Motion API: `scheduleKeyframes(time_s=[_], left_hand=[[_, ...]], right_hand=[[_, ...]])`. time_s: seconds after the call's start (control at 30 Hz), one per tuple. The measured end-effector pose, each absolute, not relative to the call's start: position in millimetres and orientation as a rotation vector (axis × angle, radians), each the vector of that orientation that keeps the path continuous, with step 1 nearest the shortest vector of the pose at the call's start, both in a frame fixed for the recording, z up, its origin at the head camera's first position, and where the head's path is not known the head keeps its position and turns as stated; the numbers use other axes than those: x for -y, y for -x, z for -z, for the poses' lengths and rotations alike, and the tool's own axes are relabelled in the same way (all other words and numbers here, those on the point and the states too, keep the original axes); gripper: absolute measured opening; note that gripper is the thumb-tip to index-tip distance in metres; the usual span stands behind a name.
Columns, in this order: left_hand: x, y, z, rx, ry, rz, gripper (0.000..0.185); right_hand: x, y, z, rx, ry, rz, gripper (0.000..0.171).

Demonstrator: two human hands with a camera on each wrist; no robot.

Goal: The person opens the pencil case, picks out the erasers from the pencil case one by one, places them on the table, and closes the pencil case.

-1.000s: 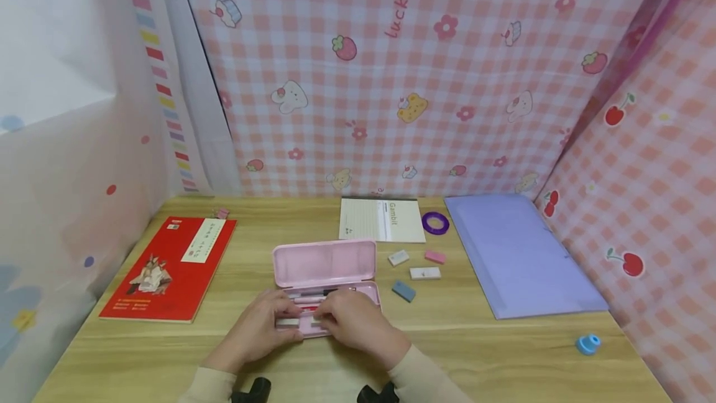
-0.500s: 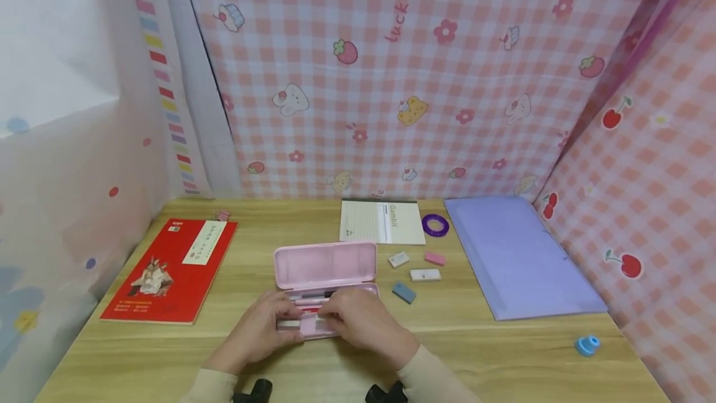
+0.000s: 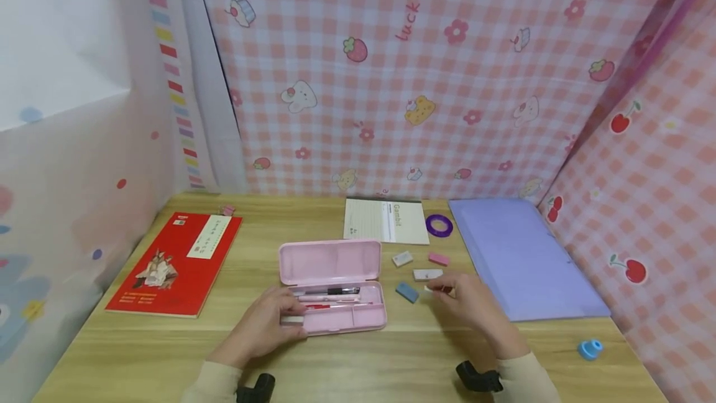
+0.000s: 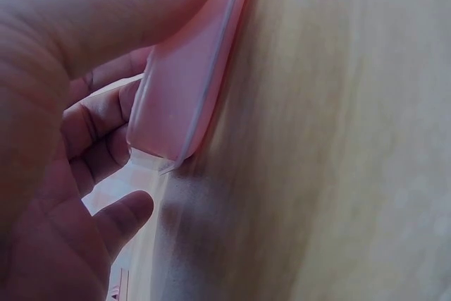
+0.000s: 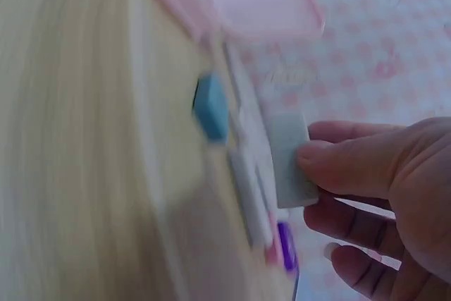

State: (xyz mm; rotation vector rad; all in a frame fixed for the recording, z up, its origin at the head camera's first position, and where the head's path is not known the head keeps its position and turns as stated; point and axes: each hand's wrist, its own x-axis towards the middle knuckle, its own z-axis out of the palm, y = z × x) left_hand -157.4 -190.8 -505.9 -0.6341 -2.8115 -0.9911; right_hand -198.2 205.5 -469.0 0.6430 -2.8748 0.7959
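Where hands work — notepad (image 3: pixel 386 221) reads "Gambit".

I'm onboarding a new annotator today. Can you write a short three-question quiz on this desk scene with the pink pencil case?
1. True or false: the lid of the pink pencil case is shut.
2. Which hand grips the near left corner of the case: the left hand or the right hand?
3. Multiple choice: the right hand pinches A) the blue eraser, B) a whitish eraser, C) the purple tape ring.

Key:
1. False; the lid stands open and pens lie in the tray.
2. The left hand.
3. B.
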Motion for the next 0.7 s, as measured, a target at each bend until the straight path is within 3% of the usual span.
scheduleKeyframes(time_s=[0.47, 0.7], left_hand=[[190.7, 157.3, 505.6, 2.815, 0.624, 0.990, 0.030], [190.4, 157.6, 506.7, 2.801, 0.641, 0.974, 0.030]], right_hand=[[-229.5, 207.3, 481.4, 2.907, -0.815, -0.680, 0.014], [-227.4, 210.0, 487.0, 2.946, -0.749, -0.661, 0.014]])
